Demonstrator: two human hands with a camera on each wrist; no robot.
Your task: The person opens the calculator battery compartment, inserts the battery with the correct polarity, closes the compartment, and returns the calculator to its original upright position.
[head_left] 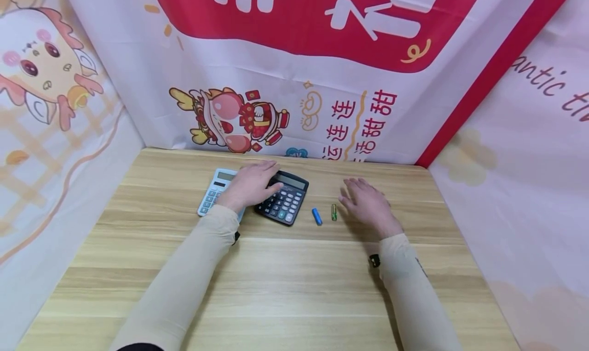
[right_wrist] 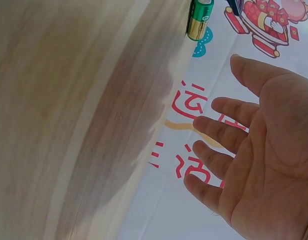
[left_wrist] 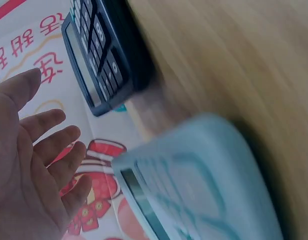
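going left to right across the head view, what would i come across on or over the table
Light blue calculator → black calculator → blue battery → green battery → right hand

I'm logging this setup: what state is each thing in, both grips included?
Light blue calculator: face up, partly hidden from overhead; any digits unreadable.
Black calculator: face up; any digits unreadable.
Blue battery: loose, on its side.
Green-and-gold battery: loose, on its side.
Left grip: empty, fingers extended, above the calculators.
Right grip: empty, fingers loosely extended, beyond the batteries' right.
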